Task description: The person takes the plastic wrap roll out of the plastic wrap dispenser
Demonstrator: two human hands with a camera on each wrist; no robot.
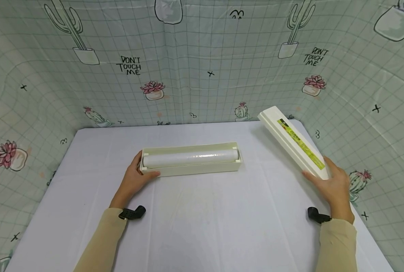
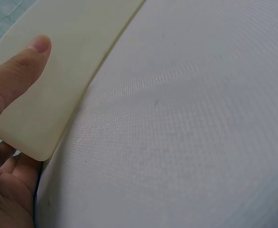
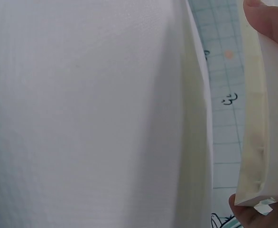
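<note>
1. You are at a table [image 1: 202, 226] under a white cloth, with a pale green sheet printed with cacti, flowers and "DON'T TOUCH ME" hung on three sides of it
2. Nearest you, both tan sleeves come in from the bottom edge, each with a small black camera mount at the wrist
3. Your left hand [image 1: 133, 179] grips the left end of the tray [image 1: 202, 169]: thumb along the front wall, fingers curled behind the end. The left wrist view shows that thumb [image 2: 20, 71] lying flat on the cream plastic
4. The tray lies flat on the cloth near the middle of the table, lengthwise left to right, with the roll [image 1: 191, 158] of clear film seated inside it
5. Your right hand [image 1: 332, 185] holds the near end of the lid [image 1: 291, 141], fingers wrapped round its edges; the right wrist view shows fingertips [image 3: 269, 21] on both sides of it
6. The lid is lifted off the table at the right, well apart from the tray, slanting away from you toward the back wall, its green and yellow label facing up
</note>
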